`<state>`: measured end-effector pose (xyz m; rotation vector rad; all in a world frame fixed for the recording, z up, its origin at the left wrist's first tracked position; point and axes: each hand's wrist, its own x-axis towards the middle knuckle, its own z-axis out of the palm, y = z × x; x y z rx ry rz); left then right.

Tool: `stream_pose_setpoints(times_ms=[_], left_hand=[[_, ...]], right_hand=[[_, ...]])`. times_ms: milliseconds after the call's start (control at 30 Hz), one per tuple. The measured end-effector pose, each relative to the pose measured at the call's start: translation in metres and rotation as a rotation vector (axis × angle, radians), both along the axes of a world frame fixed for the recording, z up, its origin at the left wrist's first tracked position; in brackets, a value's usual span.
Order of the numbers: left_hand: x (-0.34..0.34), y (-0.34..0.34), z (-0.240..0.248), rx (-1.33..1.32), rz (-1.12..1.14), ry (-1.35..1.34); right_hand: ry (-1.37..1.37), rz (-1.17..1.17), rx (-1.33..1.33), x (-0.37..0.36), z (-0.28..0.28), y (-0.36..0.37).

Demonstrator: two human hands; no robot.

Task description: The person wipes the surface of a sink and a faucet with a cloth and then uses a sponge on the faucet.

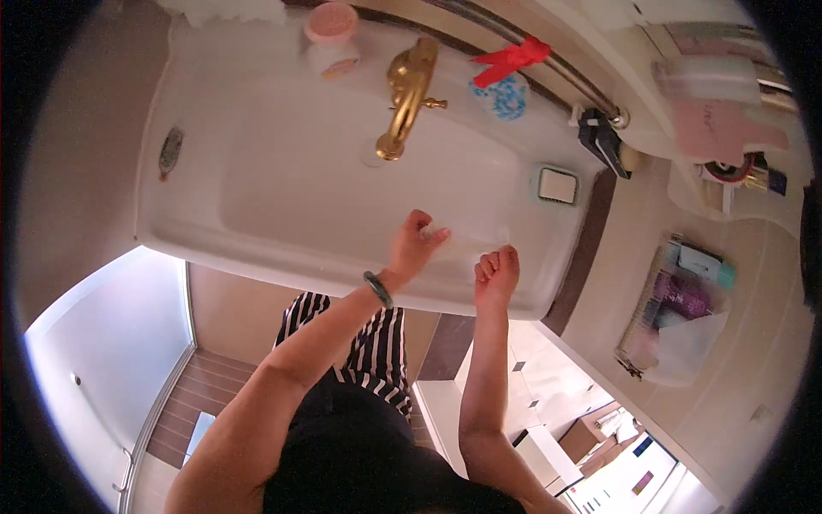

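Both of my hands are over the front right part of a wide white sink. A thin, pale, see-through strip seems to stretch between them; its kind cannot be made out against the white basin. My left hand pinches the strip's left end between thumb and fingers, and a dark green bangle circles that wrist. Slightly nearer to me, my right hand is closed with its fingers curled in, at the strip's other end. Beyond the hands stands a gold faucet.
A soap bar lies in a dish at the sink's right rim. Along the back are a pink-lidded jar, a blue-and-white puff with a red ribbon, and a metal rail. A basket with packets is at right.
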<state>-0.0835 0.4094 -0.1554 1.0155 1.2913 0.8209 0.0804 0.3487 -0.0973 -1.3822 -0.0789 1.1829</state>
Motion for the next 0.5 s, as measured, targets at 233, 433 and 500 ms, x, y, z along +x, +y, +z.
stream_pose_setpoints(times_ms=[233, 433, 500], left_hand=[[0.009, 0.002, -0.010, 0.277, 0.007, 0.176], [0.054, 0.007, 0.031, -0.253, -0.320, -0.105], [0.076, 0.000, 0.027, -0.371, -0.286, -0.290]], right_hand=[[-0.356, 0.052, -0.044, 0.034, 0.026, 0.010], [-0.522, 0.251, -0.044, 0.064, 0.035, 0.003], [-0.894, 0.584, -0.217, 0.054, 0.049, 0.003]])
